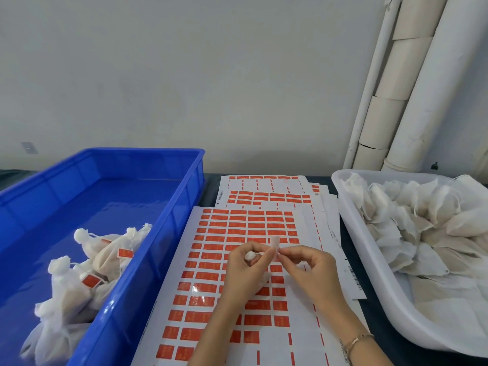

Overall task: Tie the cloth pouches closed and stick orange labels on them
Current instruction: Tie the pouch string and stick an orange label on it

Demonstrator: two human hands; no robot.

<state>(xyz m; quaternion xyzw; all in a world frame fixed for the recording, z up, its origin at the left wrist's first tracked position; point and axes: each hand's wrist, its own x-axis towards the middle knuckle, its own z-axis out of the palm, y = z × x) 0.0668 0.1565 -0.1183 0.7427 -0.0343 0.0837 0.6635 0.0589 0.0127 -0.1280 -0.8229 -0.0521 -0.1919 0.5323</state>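
My left hand (244,270) grips a small white cloth pouch (249,255); only its gathered top shows above my fingers, the rest is hidden in my palm. A thin string runs from the pouch to a label (275,243), seen from its pale back, which my right hand (303,262) pinches at the fingertips. Both hands hover over the top sheet of orange labels (237,260). Several tied pouches with orange labels (79,276) lie in the blue bin (163,233) on the left. Several untied pouches (422,220) fill the white tray (351,223) on the right.
More label sheets (266,194), partly peeled, are stacked behind the top sheet on the dark table. White pipes and cardboard tubes (396,101) lean against the wall at the back right. A bracelet sits on my right wrist.
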